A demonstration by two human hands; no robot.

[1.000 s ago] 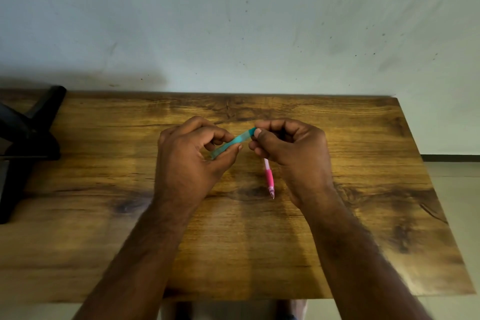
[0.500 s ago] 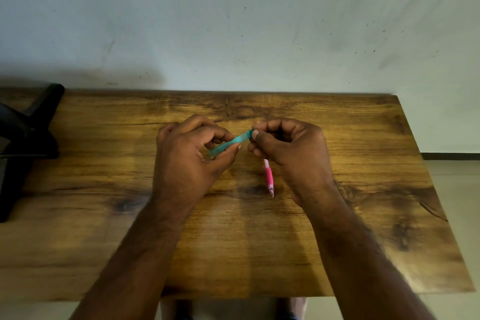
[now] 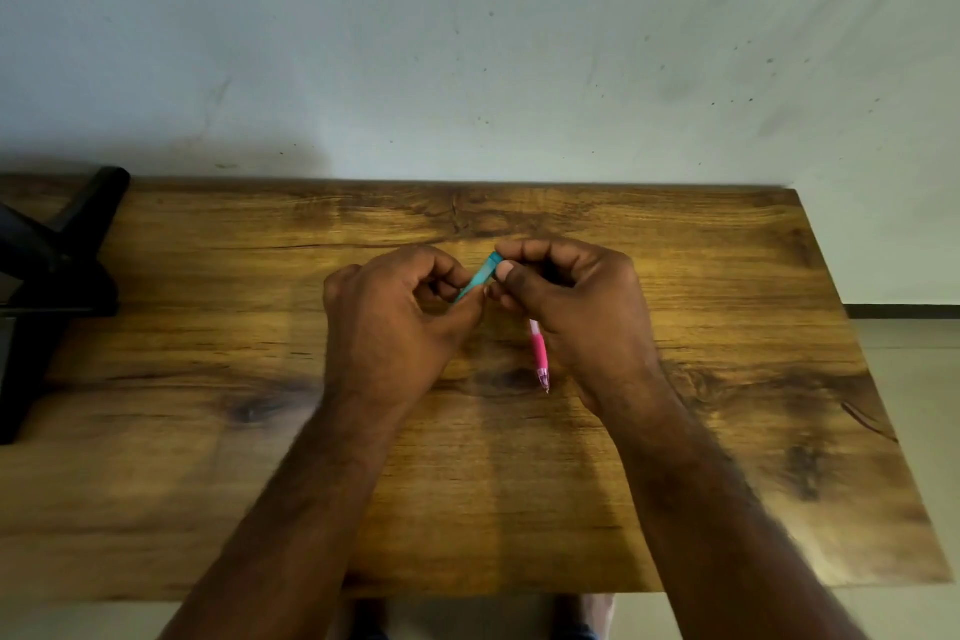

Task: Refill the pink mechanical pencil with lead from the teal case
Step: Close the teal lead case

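Note:
My left hand (image 3: 387,322) grips the lower end of the slim teal lead case (image 3: 480,276) between thumb and fingers, above the middle of the wooden table (image 3: 727,276). The case slants up to the right. Its top end is pinched by the thumb and forefinger of my right hand (image 3: 576,307). The pink mechanical pencil (image 3: 538,351) pokes out from under my right hand, tip pointing toward me. Its upper part is hidden, and I cannot tell whether the hand holds it or it lies on the table.
A black stand (image 3: 57,276) sits at the table's left edge. A pale wall (image 3: 467,42) rises right behind the far edge. The table's right edge drops to a tiled floor (image 3: 914,379).
My hands have drawn a little closer together, and the teal case now slants more steeply. The pink pencil stays in the same place under my right hand.

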